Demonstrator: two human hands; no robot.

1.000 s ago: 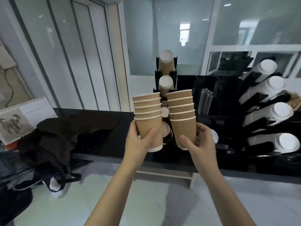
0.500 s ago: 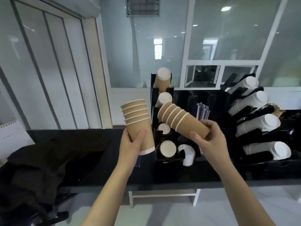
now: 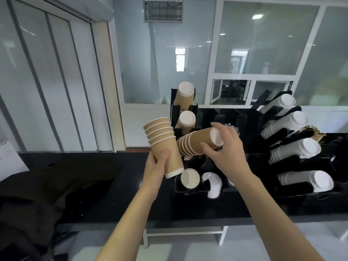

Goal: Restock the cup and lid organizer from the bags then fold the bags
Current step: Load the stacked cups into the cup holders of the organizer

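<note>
Mid-restock: I'm gripping a smooth cup stack (image 3: 163, 146) upright in L hand (image 3: 156, 166), R hand (image 3: 226, 147) gripping a ribbed stack (image 3: 197, 143) tipped rims-first toward the organizer (image 3: 190, 187) slot. Both stacks aren't seated yet; bags (image 3: 47, 185) are lying unfolded on counter (image 3: 131, 185) at left.

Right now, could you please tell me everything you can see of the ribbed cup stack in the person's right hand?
The ribbed cup stack is a nest of brown corrugated paper cups with white rims; about seven rims show. It lies nearly on its side, with its white base toward the upper right and its mouths toward the lower left. The right hand grips it near the base, thumb below and fingers over the top. It hangs in front of the black organizer, apart from the smooth cup stack in the left hand.
</note>
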